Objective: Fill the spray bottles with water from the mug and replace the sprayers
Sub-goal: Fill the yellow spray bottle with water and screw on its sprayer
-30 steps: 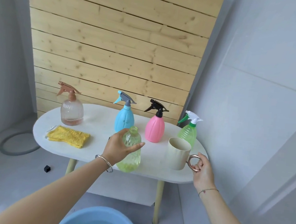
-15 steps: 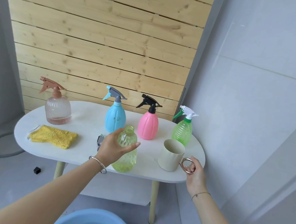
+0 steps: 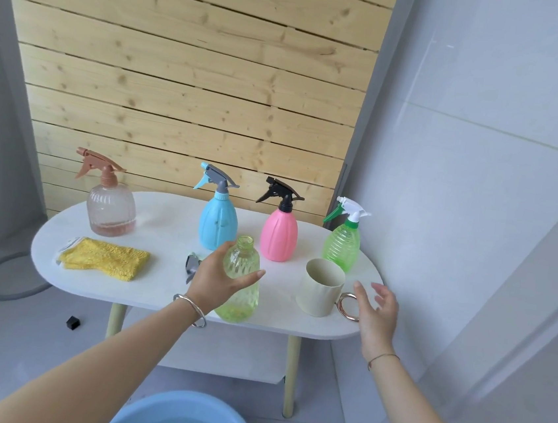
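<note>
I found the left hand (image 3: 218, 280) wrapped round the shoulder of the uncapped yellow-green bottle (image 3: 239, 305), which stood upright at the near edge of the table (image 3: 172, 231), about midway along it. The right hand (image 3: 379, 311) was slack, fingers spread and grasping nothing, just beside the ring handle (image 3: 348, 306) of the cream mug (image 3: 319, 291) near the table's right end. I could not tell whether a fingertip touched the ring. A loose grey sprayer (image 3: 192, 266) lay on the table behind the left hand. In my judgement the step in hand was taking up the mug to pour. To do it well, I would hook the ring firmly and confirm the mug held water, which I could not tell from here. If it did not, I would dip it in the blue basin (image 3: 179, 421) below the near edge. I would then bring the lip right over the narrow neck, steady the bottle on the table, and pour thin and slow, since the small mouth made spillage likely. The yellow cloth (image 3: 104, 258) toward the left end was at hand for drips. I could read no brand, label or writing on any item.
</note>
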Demonstrator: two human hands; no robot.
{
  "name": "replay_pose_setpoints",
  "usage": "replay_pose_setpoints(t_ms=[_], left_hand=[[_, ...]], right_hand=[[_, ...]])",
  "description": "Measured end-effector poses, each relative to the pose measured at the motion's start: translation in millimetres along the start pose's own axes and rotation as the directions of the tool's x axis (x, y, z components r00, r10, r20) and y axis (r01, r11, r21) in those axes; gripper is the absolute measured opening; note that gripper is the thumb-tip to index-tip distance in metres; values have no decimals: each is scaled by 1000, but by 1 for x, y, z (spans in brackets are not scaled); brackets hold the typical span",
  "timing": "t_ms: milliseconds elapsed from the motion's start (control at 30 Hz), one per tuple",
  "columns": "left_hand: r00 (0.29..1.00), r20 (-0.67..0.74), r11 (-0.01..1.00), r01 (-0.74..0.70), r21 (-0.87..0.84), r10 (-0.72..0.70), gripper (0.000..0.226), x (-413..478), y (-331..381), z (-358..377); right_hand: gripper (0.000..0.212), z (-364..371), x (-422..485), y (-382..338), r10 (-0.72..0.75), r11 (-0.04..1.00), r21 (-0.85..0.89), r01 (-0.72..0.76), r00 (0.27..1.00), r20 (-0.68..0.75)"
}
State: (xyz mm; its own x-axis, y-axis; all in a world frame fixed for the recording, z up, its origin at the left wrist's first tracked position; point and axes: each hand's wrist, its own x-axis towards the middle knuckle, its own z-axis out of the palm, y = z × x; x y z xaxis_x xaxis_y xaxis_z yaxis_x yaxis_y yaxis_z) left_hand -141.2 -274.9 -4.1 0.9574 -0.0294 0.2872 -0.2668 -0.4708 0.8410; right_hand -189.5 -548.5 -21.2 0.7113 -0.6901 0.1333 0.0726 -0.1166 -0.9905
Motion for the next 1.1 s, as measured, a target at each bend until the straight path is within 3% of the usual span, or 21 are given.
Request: replay_pose_setpoints(t_ms=[133,233,367,433,500,600,733,900,1000,1100], left_hand=[[1000,-12,1000,-3,-26,3,70,-1,1,-11],[1000,-9,998,10,-56,-11,65,-3,0,-33],[999,-20,999,-45,-4,45,80,2,-7,-69],[999,-34,999,-32,28,33,72,5,-10,-88],[998,-55,999,-20,43,22,68,6,-16,-102],[997,-78,998,-24,64,29,81,9,-30,-118],[993,-122,994,9,105,3,75,11,-48,-129],[992,-120,995,44,92,-33,68,16,-66,-128],[990,-138,997,25,77,-14,71,16,-65,-122],[993,-109,999,37,33,-33,72,17,-63,-118]], right_hand=[[35,21,-14,-31,-336,939,-63,339,940,54],[31,51,-31,-49,-396,916,9,401,902,171],[25,101,-53,-52,-327,936,9,353,856,399],[22,126,-64,-49,-260,949,-25,315,823,505],[23,147,-72,-44,-190,955,-73,287,782,593],[31,175,-79,-34,-99,934,-189,304,728,679],[44,202,-82,-22,22,855,-361,373,669,743],[34,214,-83,-11,27,750,-449,487,655,755],[32,215,-79,-9,-5,755,-443,483,681,733],[30,213,-71,-21,-72,830,-362,425,724,686]])
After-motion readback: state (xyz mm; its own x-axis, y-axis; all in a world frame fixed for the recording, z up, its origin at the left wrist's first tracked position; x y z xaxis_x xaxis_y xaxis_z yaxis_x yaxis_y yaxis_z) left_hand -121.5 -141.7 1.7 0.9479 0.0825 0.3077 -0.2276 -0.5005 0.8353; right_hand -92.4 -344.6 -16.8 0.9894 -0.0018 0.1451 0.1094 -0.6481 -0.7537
